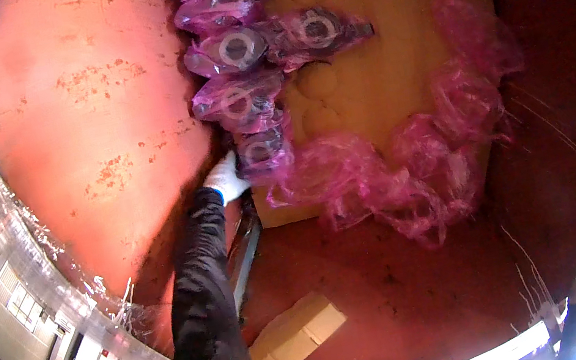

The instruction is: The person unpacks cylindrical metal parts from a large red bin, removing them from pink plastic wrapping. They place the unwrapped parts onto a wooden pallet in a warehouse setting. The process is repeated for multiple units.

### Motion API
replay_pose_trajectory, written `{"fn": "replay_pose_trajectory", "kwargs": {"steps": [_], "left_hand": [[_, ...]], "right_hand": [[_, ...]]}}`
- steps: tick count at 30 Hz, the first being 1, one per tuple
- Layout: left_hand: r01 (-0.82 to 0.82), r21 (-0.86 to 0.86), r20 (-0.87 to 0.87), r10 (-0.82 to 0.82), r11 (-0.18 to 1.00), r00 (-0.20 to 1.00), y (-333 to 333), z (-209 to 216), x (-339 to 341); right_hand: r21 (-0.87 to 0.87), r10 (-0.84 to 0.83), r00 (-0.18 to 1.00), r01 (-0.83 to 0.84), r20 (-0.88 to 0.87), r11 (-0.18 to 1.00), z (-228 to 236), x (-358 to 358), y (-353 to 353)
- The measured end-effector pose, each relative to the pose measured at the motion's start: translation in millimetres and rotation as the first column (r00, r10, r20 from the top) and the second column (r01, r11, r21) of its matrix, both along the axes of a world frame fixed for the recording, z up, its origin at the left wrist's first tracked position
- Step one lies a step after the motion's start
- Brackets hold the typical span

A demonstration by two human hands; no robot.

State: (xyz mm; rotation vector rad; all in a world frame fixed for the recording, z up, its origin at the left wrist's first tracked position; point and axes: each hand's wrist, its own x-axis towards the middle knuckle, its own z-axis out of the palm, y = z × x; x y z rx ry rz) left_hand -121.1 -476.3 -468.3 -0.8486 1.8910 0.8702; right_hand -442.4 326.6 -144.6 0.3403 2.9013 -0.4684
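Note:
My left hand point(228, 180), in a white glove with a blue cuff edge, is at the left end of the nearest bagged part point(261, 151). Thumb and fingers appear closed on that end, though the fingertips are partly hidden. The part is dark with a pale ring, inside clear pink plastic film. Above it, more bagged parts of the same kind point(241, 100) lie in a column along the left edge of a brown cardboard sheet point(363, 82). Another bagged part point(313, 27) lies to the right of the column. My right hand is not in view.
Crumpled pink plastic film point(409, 166) curves across the cardboard's near and right side. A folded cardboard piece point(299, 336) lies on the reddish surface point(401, 299) nearer me. A grey straight edge point(247, 264) runs beside my forearm. Shiny clear plastic point(65, 273) borders the left.

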Motion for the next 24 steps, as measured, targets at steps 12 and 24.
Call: {"fn": "replay_pose_trajectory", "kwargs": {"steps": [12, 24], "left_hand": [[-0.333, -0.068, 0.132, 0.340, 0.940, 0.931, 52, -55, 23], [-0.533, -0.149, 0.080, 0.548, 0.833, 0.833, 162, 44, -47]], "right_hand": [[0.077, 0.015, 0.999, -0.012, -0.042, 0.997, 6, 2, -2], [0.439, 0.322, 0.944, -0.259, -0.074, 0.860, -49, 23, 67]]}}
